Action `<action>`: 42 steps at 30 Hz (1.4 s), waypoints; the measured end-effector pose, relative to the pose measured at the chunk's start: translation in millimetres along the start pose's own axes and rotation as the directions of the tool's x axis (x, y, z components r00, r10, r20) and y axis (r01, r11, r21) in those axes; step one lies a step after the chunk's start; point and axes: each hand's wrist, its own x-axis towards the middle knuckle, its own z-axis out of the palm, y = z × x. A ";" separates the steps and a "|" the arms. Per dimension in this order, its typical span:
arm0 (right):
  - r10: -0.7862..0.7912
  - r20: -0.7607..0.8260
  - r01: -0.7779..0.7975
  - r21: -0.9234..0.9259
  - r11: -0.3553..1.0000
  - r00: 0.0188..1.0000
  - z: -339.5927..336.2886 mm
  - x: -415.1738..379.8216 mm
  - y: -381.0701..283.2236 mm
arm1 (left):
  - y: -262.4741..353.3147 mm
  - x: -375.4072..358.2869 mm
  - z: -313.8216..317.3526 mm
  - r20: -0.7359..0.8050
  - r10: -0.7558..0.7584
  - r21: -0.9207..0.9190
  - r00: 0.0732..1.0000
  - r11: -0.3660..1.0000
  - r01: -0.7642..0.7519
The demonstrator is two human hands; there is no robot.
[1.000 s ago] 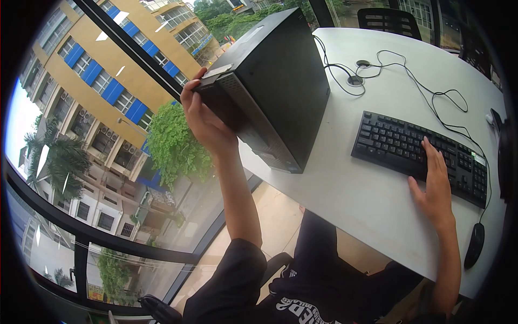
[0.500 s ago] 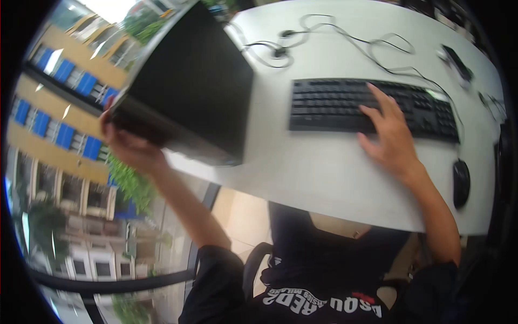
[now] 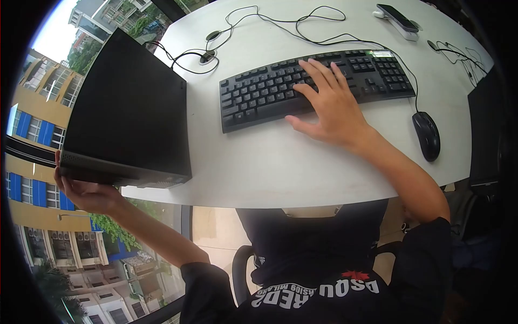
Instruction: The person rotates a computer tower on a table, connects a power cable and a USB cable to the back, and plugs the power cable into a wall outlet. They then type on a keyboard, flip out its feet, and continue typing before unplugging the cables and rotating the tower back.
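Note:
A black computer tower [image 3: 129,108] stands at the left end of the white table. My left hand [image 3: 89,194] grips its near lower left corner, the fingers curling up around the front edge and partly hidden by it. A black keyboard [image 3: 259,97] lies at the middle of the table. Spread over its keys is my right hand [image 3: 332,108], fingers apart and holding nothing; its thumb rests by the keyboard's near edge. A black mouse [image 3: 426,136] sits to the right of the keyboard.
Thin black cables [image 3: 302,22] loop across the far side of the white table [image 3: 302,183]. A phone [image 3: 397,18] leans on a white stand at the far right. More cords [image 3: 458,54] lie near the right edge. A window with buildings outside is at left.
The head view has turned and sharpened, so table and objects appear shifted left. My left hand stays on the computer tower. My right hand is still over the keyboard, fingers spread.

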 end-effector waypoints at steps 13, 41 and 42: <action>0.023 0.007 -0.024 0.087 0.996 1.000 9.5 1.9 3.7 | -1.4 0.5 -1.0 0.016 0.008 0.016 1.000 1.000 -0.008; 0.034 0.089 -0.043 0.102 0.994 0.995 7.0 -0.5 3.8 | -5.1 5.9 -11.5 0.077 0.005 -0.106 0.997 0.994 0.003; 0.016 0.094 -0.024 0.079 0.997 0.995 7.3 -1.0 4.1 | -4.8 6.6 -13.1 0.097 0.000 -0.140 0.995 0.990 0.013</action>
